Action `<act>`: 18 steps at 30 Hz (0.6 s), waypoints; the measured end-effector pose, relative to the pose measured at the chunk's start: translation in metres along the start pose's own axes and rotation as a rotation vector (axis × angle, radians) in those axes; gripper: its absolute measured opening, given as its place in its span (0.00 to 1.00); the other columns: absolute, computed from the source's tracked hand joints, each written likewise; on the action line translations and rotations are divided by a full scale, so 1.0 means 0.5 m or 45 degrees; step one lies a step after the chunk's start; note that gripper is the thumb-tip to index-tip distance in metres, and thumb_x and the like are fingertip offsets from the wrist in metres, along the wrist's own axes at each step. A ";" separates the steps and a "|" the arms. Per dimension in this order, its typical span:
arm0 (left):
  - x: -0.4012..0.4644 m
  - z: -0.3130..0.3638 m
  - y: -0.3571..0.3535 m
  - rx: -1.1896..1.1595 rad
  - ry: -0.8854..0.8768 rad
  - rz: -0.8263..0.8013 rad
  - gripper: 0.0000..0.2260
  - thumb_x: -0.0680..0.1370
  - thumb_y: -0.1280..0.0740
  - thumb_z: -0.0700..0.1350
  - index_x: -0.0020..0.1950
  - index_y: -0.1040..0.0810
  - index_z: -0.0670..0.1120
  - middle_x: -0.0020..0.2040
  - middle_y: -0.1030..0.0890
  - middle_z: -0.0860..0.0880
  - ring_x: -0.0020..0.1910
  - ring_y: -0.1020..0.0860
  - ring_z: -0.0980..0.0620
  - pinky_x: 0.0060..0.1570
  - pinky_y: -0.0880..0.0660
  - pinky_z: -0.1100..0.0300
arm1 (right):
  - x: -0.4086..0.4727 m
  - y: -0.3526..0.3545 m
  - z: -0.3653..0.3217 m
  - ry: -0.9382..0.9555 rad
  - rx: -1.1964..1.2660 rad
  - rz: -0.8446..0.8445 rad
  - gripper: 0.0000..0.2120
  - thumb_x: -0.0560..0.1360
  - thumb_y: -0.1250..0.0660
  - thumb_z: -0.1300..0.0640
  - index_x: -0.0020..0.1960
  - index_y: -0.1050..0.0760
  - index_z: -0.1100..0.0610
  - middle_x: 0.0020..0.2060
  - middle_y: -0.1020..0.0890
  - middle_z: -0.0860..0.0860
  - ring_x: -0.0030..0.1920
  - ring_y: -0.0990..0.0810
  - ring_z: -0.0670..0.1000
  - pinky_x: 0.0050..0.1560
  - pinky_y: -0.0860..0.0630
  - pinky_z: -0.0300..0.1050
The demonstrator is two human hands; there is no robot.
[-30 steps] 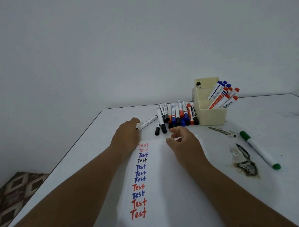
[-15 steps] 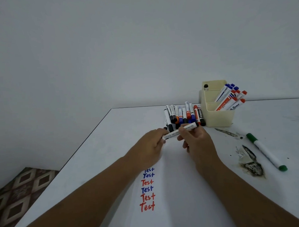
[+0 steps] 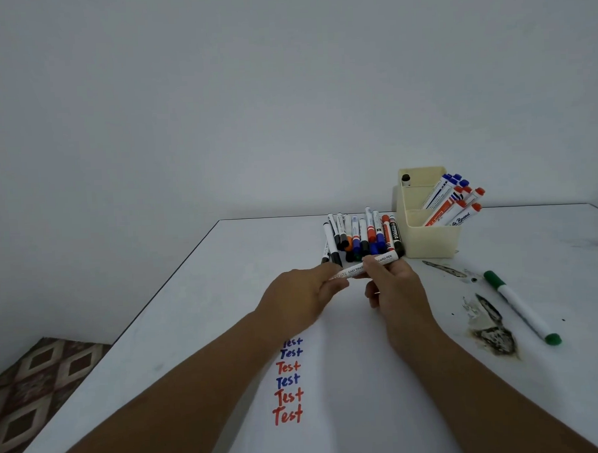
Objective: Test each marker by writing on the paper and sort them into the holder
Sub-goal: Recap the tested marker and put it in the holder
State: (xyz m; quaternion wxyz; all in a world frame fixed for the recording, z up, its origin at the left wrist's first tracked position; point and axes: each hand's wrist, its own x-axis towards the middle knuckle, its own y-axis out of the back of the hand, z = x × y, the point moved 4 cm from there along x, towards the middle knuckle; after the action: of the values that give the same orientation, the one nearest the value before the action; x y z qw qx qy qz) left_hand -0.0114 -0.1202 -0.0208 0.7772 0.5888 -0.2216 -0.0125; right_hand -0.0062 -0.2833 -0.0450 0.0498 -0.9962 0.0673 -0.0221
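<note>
task partly done: paper (image 3: 348, 378) bears test words, holder (image 3: 428, 241) has several markers, a row (image 3: 363, 235) on the worktop (image 3: 225, 298) waits; left hand (image 3: 299, 294) and right hand (image 3: 394, 285) both pinch one white marker (image 3: 356, 268), uncapping likely next.

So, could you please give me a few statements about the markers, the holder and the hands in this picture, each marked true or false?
1. Both hands hold one white marker between them, the left hand at one end and the right hand at the other. True.
2. The green marker stands in the holder. False: it lies on the table, to the right of the hands.
3. A row of markers lies on the table just left of the holder. True.
4. The holder is empty. False: several blue-capped and red-capped markers lean in it.
5. The word "Test" on the paper appears only in black. False: the visible words are red and blue.
</note>
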 end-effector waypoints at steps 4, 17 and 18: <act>-0.013 -0.011 0.007 -0.272 0.031 -0.076 0.19 0.81 0.48 0.66 0.67 0.32 0.58 0.38 0.25 0.55 0.37 0.26 0.59 0.37 0.32 0.59 | 0.006 0.007 -0.001 -0.021 0.122 0.108 0.09 0.82 0.36 0.49 0.52 0.24 0.55 0.38 0.18 0.52 0.32 0.26 0.49 0.32 0.27 0.43; 0.080 -0.175 -0.028 0.127 0.064 -0.119 0.36 0.73 0.35 0.30 0.79 0.35 0.53 0.57 0.30 0.49 0.57 0.28 0.49 0.52 0.30 0.61 | 0.027 0.017 0.012 -0.091 0.263 0.195 0.10 0.83 0.38 0.49 0.57 0.27 0.55 0.42 0.18 0.56 0.34 0.24 0.50 0.34 0.23 0.45; 0.081 -0.175 -0.030 0.146 0.064 -0.118 0.35 0.75 0.36 0.32 0.79 0.36 0.54 0.56 0.29 0.49 0.57 0.28 0.49 0.54 0.28 0.58 | 0.027 0.017 0.012 -0.087 0.260 0.195 0.09 0.83 0.38 0.49 0.57 0.27 0.55 0.42 0.18 0.56 0.34 0.24 0.50 0.33 0.23 0.45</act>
State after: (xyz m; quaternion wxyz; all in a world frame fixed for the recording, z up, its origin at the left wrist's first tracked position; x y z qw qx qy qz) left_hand 0.0602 -0.0564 -0.0398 0.7461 0.6421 -0.1749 -0.0209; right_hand 0.0064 -0.2928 -0.0512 0.1549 -0.9781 0.1388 0.0091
